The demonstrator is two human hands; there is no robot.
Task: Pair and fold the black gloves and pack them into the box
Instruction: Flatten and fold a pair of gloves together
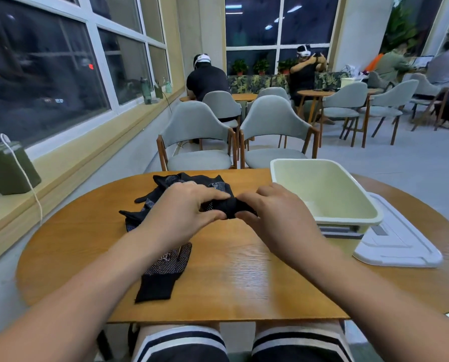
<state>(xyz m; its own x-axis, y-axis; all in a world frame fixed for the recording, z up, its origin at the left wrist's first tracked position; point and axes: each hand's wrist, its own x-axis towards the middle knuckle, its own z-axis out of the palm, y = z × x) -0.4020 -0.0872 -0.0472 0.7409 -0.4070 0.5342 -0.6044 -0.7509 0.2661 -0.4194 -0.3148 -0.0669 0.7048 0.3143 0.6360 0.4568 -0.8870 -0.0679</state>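
Pile (192,182): loose black gloves heaped at the counter's (231,283) far left, fingers splaying left; they sit there, I'd judge, as stock waiting to be paired.
Single glove (163,267): flat near the front edge, under the left forearm; long axis runs near to far, cuff toward the person.
Left hand (184,207): grip closed, thumb and fingertips pinching the bundle's left end.
Bundle (228,207): gloves being folded, held between both hands just above the counter, long axis left to right, so each hand can work one end.
Right hand (275,210): grip clamped on the bundle's right end.
Box (348,218): open and just right of the hands, handy for packing; nothing dark shows inside.
Lid (401,244): lies flat beside it, far right.
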